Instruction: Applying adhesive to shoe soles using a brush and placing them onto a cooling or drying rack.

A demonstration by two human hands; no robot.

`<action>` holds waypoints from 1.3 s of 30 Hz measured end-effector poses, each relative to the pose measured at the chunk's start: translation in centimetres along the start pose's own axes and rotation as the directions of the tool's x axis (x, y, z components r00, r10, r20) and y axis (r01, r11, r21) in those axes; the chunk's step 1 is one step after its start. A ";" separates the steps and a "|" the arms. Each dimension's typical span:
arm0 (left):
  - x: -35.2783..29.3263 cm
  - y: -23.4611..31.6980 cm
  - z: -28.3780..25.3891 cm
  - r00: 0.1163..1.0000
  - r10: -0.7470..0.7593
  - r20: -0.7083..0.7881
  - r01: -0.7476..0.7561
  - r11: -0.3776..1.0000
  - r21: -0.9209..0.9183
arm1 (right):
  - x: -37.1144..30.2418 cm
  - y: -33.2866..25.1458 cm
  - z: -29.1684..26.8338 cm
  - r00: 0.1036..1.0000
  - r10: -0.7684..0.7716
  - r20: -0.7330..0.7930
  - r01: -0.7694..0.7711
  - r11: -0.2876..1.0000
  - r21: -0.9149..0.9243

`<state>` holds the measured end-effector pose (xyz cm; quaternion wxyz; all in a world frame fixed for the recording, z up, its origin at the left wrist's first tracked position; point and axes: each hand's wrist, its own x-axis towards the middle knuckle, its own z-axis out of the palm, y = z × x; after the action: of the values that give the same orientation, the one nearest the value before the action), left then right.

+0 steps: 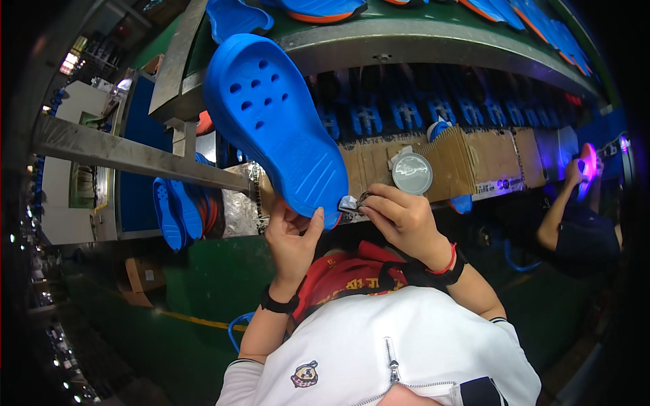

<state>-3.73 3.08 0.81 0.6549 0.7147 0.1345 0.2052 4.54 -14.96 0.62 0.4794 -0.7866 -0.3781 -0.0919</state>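
A large blue shoe sole (291, 128) with several round holes near its upper end and grooved lines lower down stands in front of me, tilted to the left. My left hand (291, 242) grips its lower end, thumb on the face and fingers behind it. A small patch of orange shows at that lower edge. In my right hand (406, 220), a small whitish-grey folded scrap (348, 203) is pinched between thumb and fingers. It meets the sole's lower right edge; its exact material is too small to tell.
A round pale-grey tin (412, 172) stands beside a brown cardboard piece (450, 166) on the bench. More blue-and-orange soles (177, 210) lean at the left. A metal-edged conveyor (433, 42) carries soles above. At the far right, a co-worker's hand (574, 170) holds a sole under purple light.
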 end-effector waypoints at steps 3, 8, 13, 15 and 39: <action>-0.1 0.0 0.0 1.000 -0.017 0.009 0.017 1.000 -0.005 | 0.0 0.0 -0.1 1.000 -0.028 0.010 0.029 0.998 -0.054; -0.3 -0.2 0.1 0.999 -0.023 0.029 0.025 0.999 -0.047 | -0.4 -0.1 -0.6 1.000 -0.016 -0.001 0.015 0.994 -0.108; 1.2 1.0 -0.2 0.999 0.028 0.026 -0.027 0.998 -0.054 | -0.2 -0.1 -1.8 0.994 0.049 -0.101 -0.061 0.991 -0.121; 3.4 2.3 -1.3 0.996 0.073 0.047 -0.067 0.990 -0.127 | -0.2 0.0 -2.7 0.988 0.047 -0.148 -0.064 0.992 -0.112; 8.9 -10.0 -11.1 0.697 0.322 -0.640 -0.066 0.918 0.390 | -1.5 0.2 -0.6 0.977 0.210 -0.049 -0.211 0.977 -0.025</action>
<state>-0.34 18.04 -7.38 0.3982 0.6967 0.3252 0.5003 3.76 -16.29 0.04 0.4832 -0.8270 -0.2801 -0.0645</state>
